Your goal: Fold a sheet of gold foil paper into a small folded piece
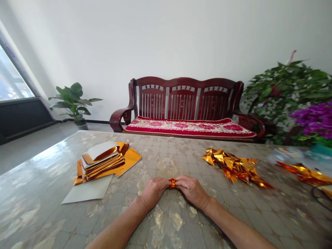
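Note:
Between my two hands, low over the middle of the table, is a small piece of shiny orange-gold foil paper (172,183). My left hand (155,192) pinches its left end, and my right hand (193,190) pinches its right end. Most of the paper is hidden by the fingers; only a short, creased middle part shows. To the left lies a stack of gold foil paper sheets (103,164) with pale backs. On the right sits a pile of folded gold foil pieces (233,164) with pointed ends.
The table (166,221) has a patterned, glossy cover. At its right edge are more folded foil (306,173) and clear plastic wrapping (287,154). Behind stands a dark red wooden bench (183,103) with a red floral cushion (189,126). Potted plants (74,100) flank it.

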Available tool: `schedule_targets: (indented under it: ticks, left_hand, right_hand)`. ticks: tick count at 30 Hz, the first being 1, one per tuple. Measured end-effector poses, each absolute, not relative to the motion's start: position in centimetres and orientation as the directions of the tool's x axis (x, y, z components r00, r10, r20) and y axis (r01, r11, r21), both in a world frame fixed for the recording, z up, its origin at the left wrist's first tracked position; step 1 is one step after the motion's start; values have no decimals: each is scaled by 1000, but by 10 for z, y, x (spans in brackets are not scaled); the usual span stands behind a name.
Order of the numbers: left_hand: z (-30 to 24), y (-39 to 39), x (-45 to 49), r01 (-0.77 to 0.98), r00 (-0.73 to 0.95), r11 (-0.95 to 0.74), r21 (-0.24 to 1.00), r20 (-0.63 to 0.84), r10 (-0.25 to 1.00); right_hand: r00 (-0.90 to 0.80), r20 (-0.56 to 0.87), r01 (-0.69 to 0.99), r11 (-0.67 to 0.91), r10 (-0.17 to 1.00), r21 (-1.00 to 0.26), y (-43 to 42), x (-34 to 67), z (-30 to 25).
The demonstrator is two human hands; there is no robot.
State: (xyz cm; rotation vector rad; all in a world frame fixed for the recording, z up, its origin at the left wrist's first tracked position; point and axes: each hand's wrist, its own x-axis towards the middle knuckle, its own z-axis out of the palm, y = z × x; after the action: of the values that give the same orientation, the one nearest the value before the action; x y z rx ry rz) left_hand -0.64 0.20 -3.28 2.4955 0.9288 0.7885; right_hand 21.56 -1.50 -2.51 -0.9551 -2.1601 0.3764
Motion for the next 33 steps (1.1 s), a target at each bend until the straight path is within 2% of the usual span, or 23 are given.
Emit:
schedule_targets:
  ticks: [7,15,23,28,33]
  left_hand:
    - [-33,1,-2,463,590,-695,550,394,705]
    - [-33,2,0,427,452,-559,711,367,813]
    - [-36,3,1,437,507,-584,684,349,788]
    - [-39,3,2,437,495,-582,686,357,792]
    - [-34,-1,5,439,465,-525,729,316,827]
  right_hand:
    - [-389,495,532,628,777,-568,-25,213,-24]
    - [-359,513,534,622,780,-572,-21,210,-22]
    - [-367,529,541,638,766,-548,-21,210,-23]
    - [-387,561,558,670,732,-489,-21,209,-24]
    - [-419,573,576,694,704,-431,-22,209,-24]
